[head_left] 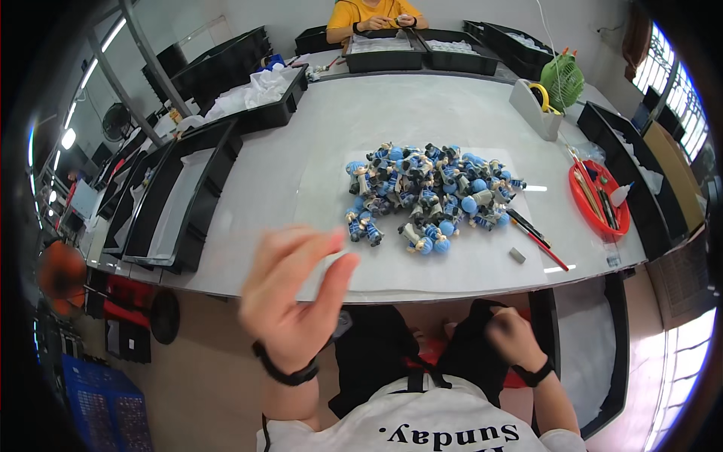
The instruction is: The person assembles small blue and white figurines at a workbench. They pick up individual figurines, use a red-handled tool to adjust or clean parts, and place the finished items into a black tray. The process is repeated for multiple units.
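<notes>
My left hand [295,290] is raised over the front edge of the white table [279,181], a little blurred. Its fingers are bent, and a gap shows between the thumb and fingertips with nothing I can make out in it. Lower down, my right hand [516,339] hovers by my right thigh, its fingers bent and smeared by motion. Beyond both hands lies a pile of small figurines [422,188] with blue round caps and blue striped clothes. To the pile's right are a red-and-black pen [546,252] and a small grey block [517,255].
A red basket [595,200] with brushes and a small bottle stands at the right. Behind it are a white holder [536,109] and a green fan [562,79]. Black trays [192,203] line the left side. Across the table, a person in yellow [376,19] handles something small.
</notes>
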Available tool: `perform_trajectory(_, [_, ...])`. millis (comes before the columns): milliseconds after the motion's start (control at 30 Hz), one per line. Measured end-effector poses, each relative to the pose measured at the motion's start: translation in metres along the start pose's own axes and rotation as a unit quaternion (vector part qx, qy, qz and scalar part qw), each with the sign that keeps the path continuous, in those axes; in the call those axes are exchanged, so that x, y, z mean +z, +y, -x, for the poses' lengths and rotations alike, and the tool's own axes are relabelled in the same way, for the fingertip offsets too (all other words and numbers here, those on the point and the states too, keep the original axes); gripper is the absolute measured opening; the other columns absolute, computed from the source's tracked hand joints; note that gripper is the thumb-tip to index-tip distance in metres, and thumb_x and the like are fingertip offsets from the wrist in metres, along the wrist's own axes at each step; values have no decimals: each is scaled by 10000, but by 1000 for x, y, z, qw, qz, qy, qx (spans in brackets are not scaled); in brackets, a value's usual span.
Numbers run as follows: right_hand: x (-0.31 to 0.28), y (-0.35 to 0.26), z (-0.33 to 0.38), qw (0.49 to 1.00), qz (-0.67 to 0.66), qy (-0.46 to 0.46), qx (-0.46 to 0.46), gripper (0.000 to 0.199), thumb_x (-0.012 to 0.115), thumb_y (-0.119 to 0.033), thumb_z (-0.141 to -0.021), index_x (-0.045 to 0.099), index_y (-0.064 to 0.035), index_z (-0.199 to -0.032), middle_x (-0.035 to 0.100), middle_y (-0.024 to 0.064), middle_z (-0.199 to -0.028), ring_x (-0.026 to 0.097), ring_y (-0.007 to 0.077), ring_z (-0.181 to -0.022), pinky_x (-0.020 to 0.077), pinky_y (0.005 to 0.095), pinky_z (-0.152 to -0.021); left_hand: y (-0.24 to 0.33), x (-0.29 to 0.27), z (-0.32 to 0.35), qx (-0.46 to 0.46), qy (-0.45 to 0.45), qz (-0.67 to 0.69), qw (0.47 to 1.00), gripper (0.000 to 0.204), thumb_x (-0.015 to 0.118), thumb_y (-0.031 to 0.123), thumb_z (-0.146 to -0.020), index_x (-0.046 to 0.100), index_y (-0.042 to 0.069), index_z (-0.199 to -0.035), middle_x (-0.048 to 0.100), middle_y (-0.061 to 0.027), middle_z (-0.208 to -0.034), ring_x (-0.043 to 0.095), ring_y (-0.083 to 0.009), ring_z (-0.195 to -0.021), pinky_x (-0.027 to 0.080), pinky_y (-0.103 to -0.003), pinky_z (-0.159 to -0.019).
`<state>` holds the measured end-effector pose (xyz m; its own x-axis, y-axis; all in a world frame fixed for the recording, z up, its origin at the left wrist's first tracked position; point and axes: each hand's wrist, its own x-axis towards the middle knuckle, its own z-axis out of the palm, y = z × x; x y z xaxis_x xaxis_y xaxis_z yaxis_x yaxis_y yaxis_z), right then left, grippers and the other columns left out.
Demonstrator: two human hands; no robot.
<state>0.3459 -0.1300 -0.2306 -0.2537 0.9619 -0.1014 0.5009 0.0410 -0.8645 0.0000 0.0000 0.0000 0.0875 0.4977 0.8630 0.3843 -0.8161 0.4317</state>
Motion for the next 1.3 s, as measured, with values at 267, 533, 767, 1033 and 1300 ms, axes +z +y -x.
perform_trajectory(267, [50,62,9,900,175,16,400,916,547,-461,-736,2,-91,-1373,19,358,-1343,294,507,-1165,314,425,-978,-76,85,17,147,-462,-170,858,238,663,99,-665,591,65,-890,559,-30,-902,490,-210,-944,369,-356,-838])
perform_trajectory(533, [49,33,38,940,289,1,179,511,510,-333,-818,452,6,-1196,579,265,-923,609,337,-842,479,399,-750,-92,116,24,129,-533,-124,827,282,630,39,-636,601,61,-916,550,-26,-889,487,-209,-920,389,-322,-801])
perform_trajectory(767, [36,-61,-8,953,-277,95,81,326,404,-199,-909,576,61,-1002,502,34,-518,482,77,-451,408,200,-490,-95,112,24,113,-540,-170,816,287,560,-5,-662,601,49,-941,550,-60,-855,507,-230,-869,424,-325,-740])
perform_trajectory(1033, [31,-140,-65,905,-341,245,-67,375,552,-46,-814,471,17,-1174,509,33,-787,503,68,-669,443,189,-616,-37,83,36,-194,-402,119,887,504,595,-39,-720,467,38,-1202,563,-79,-906,568,-193,-791,471,-265,-709])
perform_trajectory(1300, [40,-142,-80,890,-398,208,-83,359,559,-1,-816,473,14,-1164,503,72,-1028,534,116,-916,481,230,-751,-13,103,99,-486,-229,466,703,576,553,-34,-801,305,31,-1317,521,-73,-1072,511,-141,-985,407,-274,-868])
